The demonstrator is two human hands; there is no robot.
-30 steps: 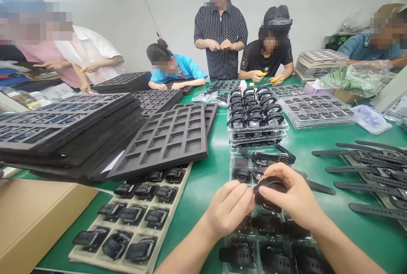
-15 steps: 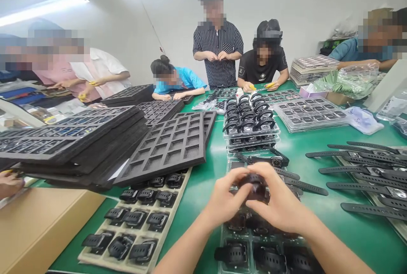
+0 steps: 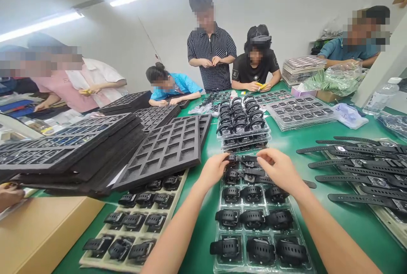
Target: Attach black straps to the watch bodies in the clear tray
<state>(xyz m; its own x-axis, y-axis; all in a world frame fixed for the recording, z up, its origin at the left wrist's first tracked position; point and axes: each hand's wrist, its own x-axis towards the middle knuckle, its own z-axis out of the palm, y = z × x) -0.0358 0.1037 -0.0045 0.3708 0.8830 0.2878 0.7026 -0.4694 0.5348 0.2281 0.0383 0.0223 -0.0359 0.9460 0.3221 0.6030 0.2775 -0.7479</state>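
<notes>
A clear plastic tray (image 3: 243, 233) in front of me holds rows of black smartwatches, many with looped straps. At its far end my left hand (image 3: 213, 173) has its fingertips pinched at the edge of a looped smartwatch (image 3: 233, 159) in the left column. To the right, my right hand (image 3: 280, 171) has thumb and fingers closed at the strap end of another smartwatch (image 3: 249, 161), which lies stretched out across the cells. One more unlooped smartwatch (image 3: 251, 176) lies just nearer, its strap passing under my right hand. My fingers partly hide what they touch.
Behind the tray rise stacked clear trays of watches (image 3: 243, 128). At left are a beige tray (image 3: 171, 210), a tilted black foam tray (image 3: 163, 151), foam stacks and a cardboard box (image 3: 47, 223). Open-strapped watches (image 3: 365, 172) lie at right. Several people work around the green table.
My hands were together, holding a dark looped watch above the tray. Now they are apart at its far end, and the tray's nearer rows show. The view has shifted slightly.
</notes>
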